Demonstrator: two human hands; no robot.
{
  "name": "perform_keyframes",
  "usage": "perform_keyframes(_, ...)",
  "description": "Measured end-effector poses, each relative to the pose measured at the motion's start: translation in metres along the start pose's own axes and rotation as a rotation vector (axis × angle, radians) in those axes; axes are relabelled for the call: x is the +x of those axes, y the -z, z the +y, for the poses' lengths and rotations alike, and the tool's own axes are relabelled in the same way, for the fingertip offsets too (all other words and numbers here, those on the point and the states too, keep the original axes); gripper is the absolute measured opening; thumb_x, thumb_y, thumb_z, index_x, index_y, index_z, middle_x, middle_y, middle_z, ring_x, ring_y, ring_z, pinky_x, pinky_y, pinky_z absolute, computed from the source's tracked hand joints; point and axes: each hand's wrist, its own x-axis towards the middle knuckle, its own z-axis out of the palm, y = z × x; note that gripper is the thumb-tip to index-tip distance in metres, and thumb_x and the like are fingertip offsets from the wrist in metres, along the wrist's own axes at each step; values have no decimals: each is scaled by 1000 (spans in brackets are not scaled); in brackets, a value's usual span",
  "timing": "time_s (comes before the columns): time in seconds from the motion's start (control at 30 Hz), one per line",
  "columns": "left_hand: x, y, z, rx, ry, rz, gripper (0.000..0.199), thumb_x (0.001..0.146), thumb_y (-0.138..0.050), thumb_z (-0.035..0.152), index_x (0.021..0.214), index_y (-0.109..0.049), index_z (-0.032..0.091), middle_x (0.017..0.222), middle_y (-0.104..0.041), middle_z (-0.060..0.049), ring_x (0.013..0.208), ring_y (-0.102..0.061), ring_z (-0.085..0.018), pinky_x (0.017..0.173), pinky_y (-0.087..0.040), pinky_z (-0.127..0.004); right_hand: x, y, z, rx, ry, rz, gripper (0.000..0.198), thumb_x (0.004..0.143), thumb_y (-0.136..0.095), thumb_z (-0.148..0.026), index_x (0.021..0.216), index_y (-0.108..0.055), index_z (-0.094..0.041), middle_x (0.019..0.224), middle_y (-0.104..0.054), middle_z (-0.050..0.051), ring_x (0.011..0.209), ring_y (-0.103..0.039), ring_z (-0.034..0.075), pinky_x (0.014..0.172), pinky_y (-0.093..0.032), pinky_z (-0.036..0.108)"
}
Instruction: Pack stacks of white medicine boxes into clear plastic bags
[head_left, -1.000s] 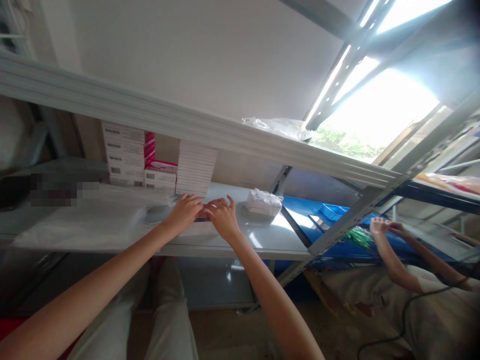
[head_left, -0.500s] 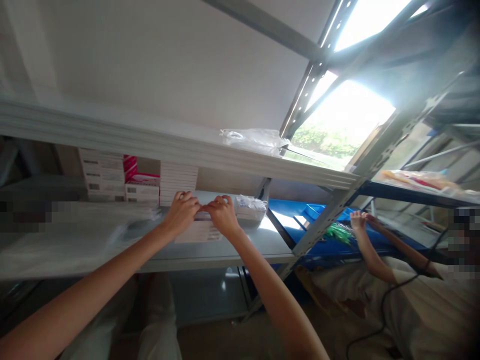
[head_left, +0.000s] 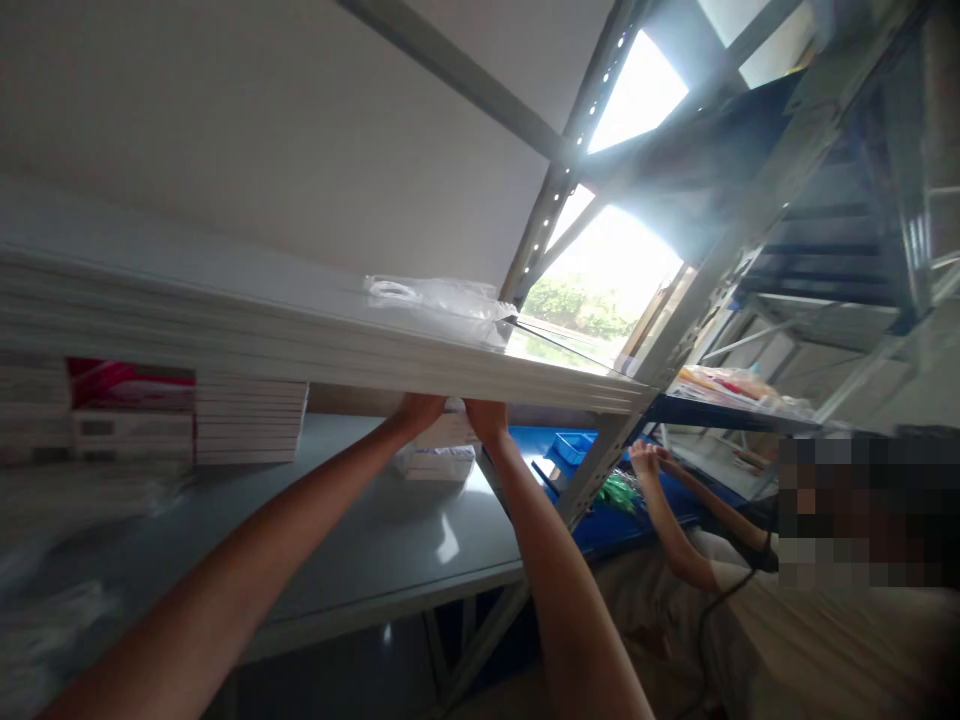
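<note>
My left hand [head_left: 422,408] and my right hand [head_left: 486,418] reach in beneath the edge of the upper shelf. Between them is a small stack of flat white boxes [head_left: 448,430], gripped from both sides. The shelf edge hides most of my fingers. Just below the held stack, a white stack in clear plastic wrap [head_left: 439,463] lies on the grey lower shelf [head_left: 360,540]; whether the two touch, I cannot tell. Left of my arms stands a tall pile of flat white boxes [head_left: 249,420], beside white boxes with pink ones [head_left: 135,385].
A clear plastic bag [head_left: 442,300] lies on the upper shelf [head_left: 337,355], low above my hands. A perforated metal upright [head_left: 622,430] stands to the right. Beyond it, a co-worker's hands [head_left: 646,458] are near green material [head_left: 619,492] and a blue tray [head_left: 574,447].
Both hands have carried the white box stack deeper and to the right, from the front of the lower shelf to the wrapped stack. My view has turned right.
</note>
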Motion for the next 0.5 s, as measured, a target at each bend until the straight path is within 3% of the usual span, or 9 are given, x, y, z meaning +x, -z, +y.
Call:
perform_keyframes(0.1, -3, -44, -11, 1, 67, -132, 36, 84, -55, 9, 117, -65, 19, 118, -66, -9, 120, -53, -30, 103, -37, -45, -19, -33, 31, -136, -68, -77, 31, 87, -49, -10, 97, -75, -24, 94, -74, 7, 91, -62, 23, 87, -42, 35)
perform_keyframes(0.2, -16, -71, -20, -6, 83, -172, 27, 86, -56, 13, 108, -69, 19, 110, -69, -11, 111, -58, -28, 98, -40, -42, -40, -60, 49, -110, -93, 8, 32, 88, -49, -13, 98, -75, -28, 96, -74, 4, 89, -61, 21, 83, -43, 32)
perform_keyframes(0.37, -26, -80, -33, -145, 251, -99, 21, 86, -61, 31, 103, -69, 21, 106, -68, -8, 113, -55, -28, 102, -35, -44, -41, -76, 58, 70, -122, 112, 33, 90, -44, -16, 96, -75, -24, 92, -74, 5, 87, -60, 21, 83, -43, 32)
perform_keyframes(0.5, -43, -74, -55, -439, 374, -16, 58, 75, -70, 48, 124, -54, 21, 124, -57, -9, 123, -46, -29, 105, -33, -47, -31, -81, 63, 190, -198, 130, 28, 90, -47, -23, 91, -75, -21, 95, -73, 7, 91, -59, 22, 88, -41, 36)
